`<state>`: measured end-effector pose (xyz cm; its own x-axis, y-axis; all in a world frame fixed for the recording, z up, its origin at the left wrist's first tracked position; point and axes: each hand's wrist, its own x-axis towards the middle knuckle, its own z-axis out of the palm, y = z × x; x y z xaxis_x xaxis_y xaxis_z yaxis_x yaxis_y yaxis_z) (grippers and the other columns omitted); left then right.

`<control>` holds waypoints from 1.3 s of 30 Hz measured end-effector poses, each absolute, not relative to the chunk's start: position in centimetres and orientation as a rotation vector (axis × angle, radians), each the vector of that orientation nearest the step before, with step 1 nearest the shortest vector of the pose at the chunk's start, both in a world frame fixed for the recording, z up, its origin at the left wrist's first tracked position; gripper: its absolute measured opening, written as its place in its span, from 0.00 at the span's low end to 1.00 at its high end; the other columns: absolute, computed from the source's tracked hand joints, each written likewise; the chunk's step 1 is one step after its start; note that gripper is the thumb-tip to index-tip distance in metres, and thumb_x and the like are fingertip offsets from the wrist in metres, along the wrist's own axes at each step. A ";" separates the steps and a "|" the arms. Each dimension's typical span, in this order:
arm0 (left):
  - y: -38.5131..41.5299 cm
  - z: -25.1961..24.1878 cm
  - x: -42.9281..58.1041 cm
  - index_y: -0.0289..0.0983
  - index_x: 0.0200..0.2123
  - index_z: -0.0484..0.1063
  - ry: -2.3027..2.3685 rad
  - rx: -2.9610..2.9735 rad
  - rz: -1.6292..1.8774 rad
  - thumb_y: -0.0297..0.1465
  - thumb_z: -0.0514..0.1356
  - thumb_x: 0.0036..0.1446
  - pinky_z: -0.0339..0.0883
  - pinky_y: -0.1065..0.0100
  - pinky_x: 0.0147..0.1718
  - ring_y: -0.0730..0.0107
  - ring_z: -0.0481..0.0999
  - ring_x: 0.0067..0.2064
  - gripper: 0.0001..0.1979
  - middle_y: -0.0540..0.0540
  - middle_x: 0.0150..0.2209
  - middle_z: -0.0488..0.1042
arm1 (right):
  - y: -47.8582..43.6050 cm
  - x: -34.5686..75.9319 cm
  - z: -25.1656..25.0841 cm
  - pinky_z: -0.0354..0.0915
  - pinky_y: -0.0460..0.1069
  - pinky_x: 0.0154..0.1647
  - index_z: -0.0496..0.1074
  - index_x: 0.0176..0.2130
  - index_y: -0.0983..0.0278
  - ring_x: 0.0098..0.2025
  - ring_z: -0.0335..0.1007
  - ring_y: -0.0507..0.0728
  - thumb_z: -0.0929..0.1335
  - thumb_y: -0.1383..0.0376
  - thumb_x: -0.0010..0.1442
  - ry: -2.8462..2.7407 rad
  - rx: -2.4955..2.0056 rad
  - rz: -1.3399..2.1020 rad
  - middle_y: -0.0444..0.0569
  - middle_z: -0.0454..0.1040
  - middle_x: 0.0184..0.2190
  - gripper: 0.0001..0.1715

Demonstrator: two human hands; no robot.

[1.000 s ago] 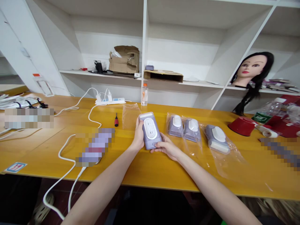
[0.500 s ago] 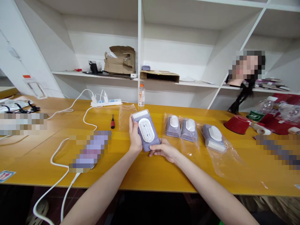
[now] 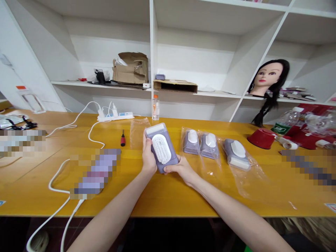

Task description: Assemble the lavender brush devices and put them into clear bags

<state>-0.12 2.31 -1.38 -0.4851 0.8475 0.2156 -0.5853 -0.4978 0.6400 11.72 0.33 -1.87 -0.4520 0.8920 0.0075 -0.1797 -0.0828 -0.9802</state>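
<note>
My left hand (image 3: 149, 157) grips the left side of a purple-grey boxy brush (image 3: 171, 158). This brush has a white oval bristle pad facing up and a pale translucent strip at its far end. Fingers of my right hand (image 3: 181, 169) are closed on its near end, the thumb lying on top. It is tilted and held above the table. To the right lie three similar brushes in clear plastic bags: one nearest my hands (image 3: 191, 147), a middle one (image 3: 209, 149), and one farther right (image 3: 236, 155).
A red-handled screwdriver (image 3: 123, 140) and an empty clear bag (image 3: 138, 131) lie left of my hands. Farther left are a blurred phone-like slab (image 3: 98, 173) on a white cable and a power strip (image 3: 118, 116). A bottle (image 3: 155, 108), red cones (image 3: 261, 139) and a mannequin head (image 3: 269, 78) stand behind.
The held brush has turned slightly in my hands, and its bristle pad now faces me at a different angle. My right thumb has shifted on its near end. The view has moved slightly right.
</note>
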 end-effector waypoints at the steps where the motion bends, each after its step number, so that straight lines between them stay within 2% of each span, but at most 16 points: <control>1: 2.2 -1.2 -0.1 0.46 0.58 0.58 0.609 0.647 2.038 0.40 0.54 0.56 0.60 0.64 0.53 0.62 0.64 0.57 0.26 0.49 0.57 0.65 | 0.3 11.7 -1.9 0.66 0.49 0.28 0.73 0.31 0.68 0.22 0.68 0.52 0.75 0.70 0.33 -1.372 -0.817 1.654 0.43 0.75 0.21 0.20; 4: 1.8 -0.8 -0.1 0.48 0.58 0.58 0.592 0.690 2.034 0.39 0.54 0.57 0.60 0.67 0.53 0.64 0.62 0.58 0.25 0.52 0.59 0.62 | 0.5 11.9 -2.1 0.65 0.47 0.27 0.72 0.32 0.67 0.22 0.68 0.51 0.75 0.69 0.34 -1.412 -0.803 1.663 0.43 0.75 0.23 0.20; 10: 1.6 -0.7 -0.3 0.48 0.57 0.60 0.654 0.784 2.114 0.37 0.53 0.58 0.57 0.70 0.54 0.68 0.57 0.61 0.22 0.55 0.61 0.57 | 1.1 12.2 -2.5 0.52 0.43 0.19 0.69 0.32 0.67 0.18 0.69 0.50 0.76 0.65 0.36 -1.494 -0.883 1.708 0.43 0.74 0.20 0.21; 17: 2.3 -1.6 -0.3 0.48 0.56 0.60 0.643 0.730 2.101 0.38 0.53 0.57 0.57 0.68 0.54 0.66 0.60 0.60 0.22 0.52 0.57 0.65 | 0.8 11.9 -2.0 0.51 0.43 0.16 0.69 0.28 0.66 0.15 0.60 0.47 0.75 0.67 0.35 -1.456 -0.990 1.661 0.39 0.70 0.17 0.17; 22: 2.3 -1.6 -0.1 0.48 0.56 0.59 0.641 0.702 2.031 0.40 0.53 0.57 0.59 0.68 0.53 0.66 0.61 0.59 0.23 0.50 0.55 0.66 | 0.7 12.2 -2.0 0.42 0.43 0.15 0.68 0.24 0.66 0.14 0.48 0.44 0.74 0.69 0.35 -1.436 -0.937 1.678 0.36 0.63 0.12 0.13; 25: 2.3 -1.4 -0.3 0.48 0.55 0.60 0.635 0.738 1.981 0.41 0.54 0.56 0.61 0.68 0.51 0.66 0.64 0.57 0.23 0.51 0.55 0.67 | 0.7 12.4 -2.1 0.44 0.43 0.18 0.70 0.27 0.66 0.17 0.51 0.45 0.74 0.69 0.34 -1.394 -0.933 1.722 0.37 0.66 0.16 0.15; 28: 2.2 -1.0 -0.7 0.44 0.53 0.63 0.647 0.733 1.935 0.41 0.56 0.53 0.63 0.65 0.49 0.63 0.69 0.53 0.23 0.48 0.50 0.71 | 0.6 12.4 -2.2 0.52 0.43 0.23 0.72 0.31 0.66 0.22 0.59 0.47 0.75 0.69 0.33 -1.378 -0.890 1.764 0.40 0.71 0.22 0.19; 31: 1.9 -0.5 -1.0 0.37 0.47 0.68 0.650 0.698 1.827 0.44 0.55 0.52 0.66 0.62 0.46 0.59 0.73 0.48 0.22 0.44 0.43 0.75 | 0.6 12.4 -2.3 0.53 0.43 0.25 0.73 0.33 0.65 0.23 0.60 0.47 0.75 0.69 0.33 -1.379 -0.866 1.805 0.40 0.71 0.23 0.22; 34: 1.3 0.0 -1.2 0.34 0.43 0.71 0.550 0.746 1.635 0.47 0.52 0.52 0.68 0.57 0.43 0.53 0.74 0.46 0.25 0.40 0.40 0.76 | 0.8 12.5 -2.5 0.49 0.43 0.21 0.71 0.30 0.66 0.20 0.56 0.46 0.75 0.68 0.33 -1.377 -0.838 1.845 0.39 0.69 0.19 0.19; 39: 0.7 0.3 -1.5 0.33 0.46 0.70 0.409 0.827 1.441 0.49 0.51 0.51 0.69 0.53 0.41 0.49 0.75 0.45 0.29 0.37 0.45 0.75 | 0.9 12.6 -2.9 0.38 0.43 0.15 0.66 0.21 0.66 0.15 0.48 0.44 0.75 0.66 0.34 -1.427 -0.706 1.934 0.38 0.63 0.14 0.15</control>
<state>-1.54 0.69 0.29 0.1261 0.9655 0.2278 -0.7022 -0.0753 0.7080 12.55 0.85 -2.86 -0.6608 0.7487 -0.0537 -0.1693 -0.2184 -0.9611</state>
